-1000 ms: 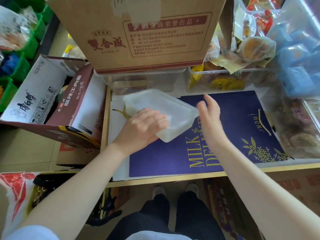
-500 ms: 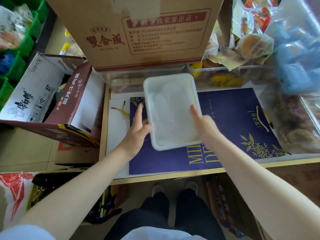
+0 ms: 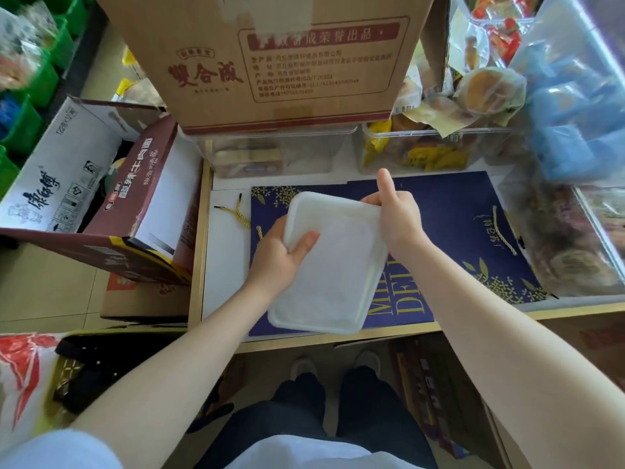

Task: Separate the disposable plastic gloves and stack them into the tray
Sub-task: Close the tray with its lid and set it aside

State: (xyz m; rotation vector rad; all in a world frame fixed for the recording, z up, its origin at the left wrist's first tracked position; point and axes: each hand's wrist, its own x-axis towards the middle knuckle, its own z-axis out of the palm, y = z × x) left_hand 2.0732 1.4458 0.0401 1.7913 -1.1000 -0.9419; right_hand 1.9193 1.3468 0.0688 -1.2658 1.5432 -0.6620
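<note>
A white translucent plastic tray [image 3: 333, 279] is held tilted above the blue paper bag [image 3: 466, 231] on the low shelf. My left hand [image 3: 282, 255] grips its left edge, thumb on top and fingers underneath. My right hand [image 3: 394, 214] holds the far right corner, thumb pointing up. The tray's surface looks cloudy white, and I cannot tell whether anything lies in it. No separate gloves are visible.
A big brown carton [image 3: 263, 59] sits on clear bins [image 3: 277, 154] behind the shelf. Opened noodle cartons [image 3: 101, 184] stand at the left. Bagged pastries [image 3: 490, 89] and blue packs [image 3: 575, 106] crowd the right. The shelf's wooden front edge [image 3: 473, 321] runs below the tray.
The tray has come nearer to me and lower, turning clockwise. My left hand moved from the tray's side to gripping its edge, and my right hand shifted up to the far corner.
</note>
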